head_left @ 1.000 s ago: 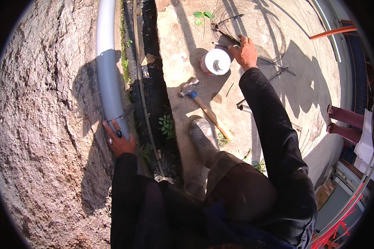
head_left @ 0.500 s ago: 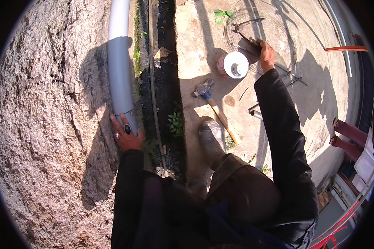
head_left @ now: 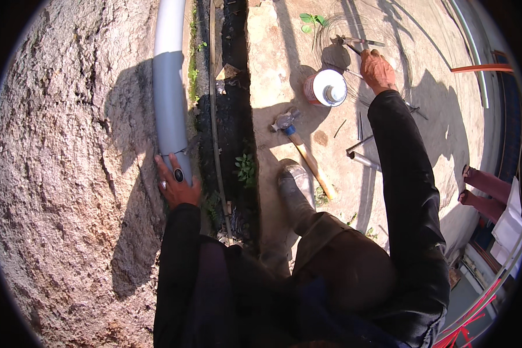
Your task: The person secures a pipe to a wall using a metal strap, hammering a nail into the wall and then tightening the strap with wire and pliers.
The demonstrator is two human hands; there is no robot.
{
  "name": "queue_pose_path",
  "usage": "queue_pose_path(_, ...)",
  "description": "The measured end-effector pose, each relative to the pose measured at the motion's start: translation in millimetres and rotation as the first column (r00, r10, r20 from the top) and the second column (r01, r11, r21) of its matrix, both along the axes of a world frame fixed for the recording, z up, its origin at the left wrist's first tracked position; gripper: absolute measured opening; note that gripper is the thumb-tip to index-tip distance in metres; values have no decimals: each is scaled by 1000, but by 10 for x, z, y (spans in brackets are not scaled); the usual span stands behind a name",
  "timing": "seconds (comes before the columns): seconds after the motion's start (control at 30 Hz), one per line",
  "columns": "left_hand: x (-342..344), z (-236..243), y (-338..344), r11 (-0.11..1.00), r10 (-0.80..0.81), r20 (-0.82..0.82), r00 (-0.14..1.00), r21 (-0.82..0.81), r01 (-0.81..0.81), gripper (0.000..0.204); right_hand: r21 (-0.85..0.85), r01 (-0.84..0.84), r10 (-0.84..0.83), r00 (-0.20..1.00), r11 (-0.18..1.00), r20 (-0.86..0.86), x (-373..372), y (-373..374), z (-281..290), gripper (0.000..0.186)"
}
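A grey plastic pipe (head_left: pixel 171 104) runs along the foot of the rough wall at the left. My left hand (head_left: pixel 180 190), wearing rings, grips it just below a dark cut or joint line, its fingers laid over the pipe. Farther off at the right, my right hand (head_left: pixel 379 72) is closed on one handle of a pair of pincers (head_left: pixel 347 42). The other handle sticks out to the right, and their shadow falls on the concrete. Just left of this hand stands a white-topped can (head_left: pixel 326 88). Closer in lies a hammer (head_left: pixel 305 152) with a wooden handle.
An open drain (head_left: pixel 233 116) with a thin pipe separates the wall from the concrete floor (head_left: pixel 267 75). Loose wire and metal pieces (head_left: pixel 362 159) lie near my right arm. My boot (head_left: pixel 296 188) stands beside the hammer. Another person's legs (head_left: pixel 490 191) show at the far right.
My right hand has moved slightly right and up, turning the pincers so the free handle points more to the right. My left hand stays on the pipe.
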State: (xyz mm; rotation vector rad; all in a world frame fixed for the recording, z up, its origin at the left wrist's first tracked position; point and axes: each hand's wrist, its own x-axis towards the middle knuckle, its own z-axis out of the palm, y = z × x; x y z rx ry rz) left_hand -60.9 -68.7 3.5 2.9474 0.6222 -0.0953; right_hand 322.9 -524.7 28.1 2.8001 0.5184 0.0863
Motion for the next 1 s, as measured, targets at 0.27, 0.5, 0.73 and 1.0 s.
queue_pose_path(0.27,-37,24,70,998,68,-85,994,-10,-70,99,845,242,-503,864,478,37,-745,-947,96,42)
queue_pose_path(0.5,-14,-12,139,999,40,-118,992,-18,-42,96,985,-22,-416,908,-173,-53,-1954,-379,459,66)
queue_pose_path(0.73,-68,-57,116,999,28,-106,994,-13,-30,94,929,137,221,973,-345,-61,-1731,946,1306,56)
queue_pose_path(1.0,-76,-78,117,999,25,-101,995,-29,-28,94,342,-483,570,789,806,-230,-2011,2322,350,40)
